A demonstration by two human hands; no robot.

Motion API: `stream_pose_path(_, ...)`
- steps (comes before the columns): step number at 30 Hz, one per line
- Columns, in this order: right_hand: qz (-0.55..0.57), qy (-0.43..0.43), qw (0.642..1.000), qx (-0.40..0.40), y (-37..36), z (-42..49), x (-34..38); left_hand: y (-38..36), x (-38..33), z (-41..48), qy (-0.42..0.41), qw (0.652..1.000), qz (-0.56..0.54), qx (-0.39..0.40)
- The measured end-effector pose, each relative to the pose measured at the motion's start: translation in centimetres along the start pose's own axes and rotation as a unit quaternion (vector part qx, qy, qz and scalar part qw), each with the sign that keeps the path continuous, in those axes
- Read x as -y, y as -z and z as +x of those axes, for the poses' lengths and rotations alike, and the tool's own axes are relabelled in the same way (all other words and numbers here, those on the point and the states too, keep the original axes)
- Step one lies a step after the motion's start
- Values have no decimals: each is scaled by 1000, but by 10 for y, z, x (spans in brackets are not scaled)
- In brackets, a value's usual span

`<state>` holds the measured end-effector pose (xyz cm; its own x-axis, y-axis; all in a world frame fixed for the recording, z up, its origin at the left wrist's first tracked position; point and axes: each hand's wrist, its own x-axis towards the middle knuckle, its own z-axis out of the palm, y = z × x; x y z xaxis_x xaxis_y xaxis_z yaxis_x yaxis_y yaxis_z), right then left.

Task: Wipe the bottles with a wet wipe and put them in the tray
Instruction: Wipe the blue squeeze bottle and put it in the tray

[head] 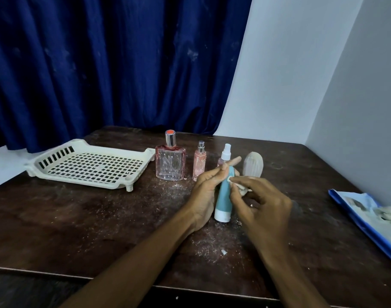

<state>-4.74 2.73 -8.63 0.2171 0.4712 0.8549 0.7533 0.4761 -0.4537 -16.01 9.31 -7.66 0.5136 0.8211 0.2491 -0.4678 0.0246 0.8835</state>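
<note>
My left hand (204, 194) holds a teal tube (223, 198) with a white cap, cap end down, above the table. My right hand (260, 207) pinches a small crumpled white wet wipe (240, 187) against the tube's upper side. Behind them stand a large square pink perfume bottle (170, 162), a slim pink spray bottle (199, 162), a small clear spray bottle (225, 153) partly hidden by my fingers, and a ribbed beige oval bottle (253, 164). The white slotted tray (87, 166) sits at the left with nothing in it.
A dark wooden table (101, 218) is dusted with white crumbs around the bottles. A blue wet-wipe packet (368, 216) lies at the right edge. A blue curtain (112, 63) hangs behind; a pale wall closes the right side.
</note>
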Motion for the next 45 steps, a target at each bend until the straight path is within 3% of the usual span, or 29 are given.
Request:
stream_pose_path(4, -2, -19, 999, -40, -6, 6, 3, -1, 1, -1, 0, 1000, 9, 7)
stream_pose_path(11, 4, -6, 1000, -16, -1, 4, 2, -2, 0, -1, -3, 1000, 12, 7)
stream_pose_path(16, -38, -24, 997, -67, -5, 9, 3, -2, 4, 0, -8, 999, 34, 15)
stream_pose_path(23, -7, -8, 1000, -11, 0, 4, 3, -2, 3, 0, -9, 999, 34, -1)
stream_pose_path(32, -48, -50, 996, -59, -3, 6, 4, -2, 8, 2, -24, 994, 99, -47)
stream_pose_path(41, -24, 0, 998, -56, -3, 10, 8, -1, 13, 3, -49, 989, 136, -39)
stream_pose_path(45, -59, -35, 996, -58, -1, 10, 6, -1, 14, 5, -49, 990, 128, -33)
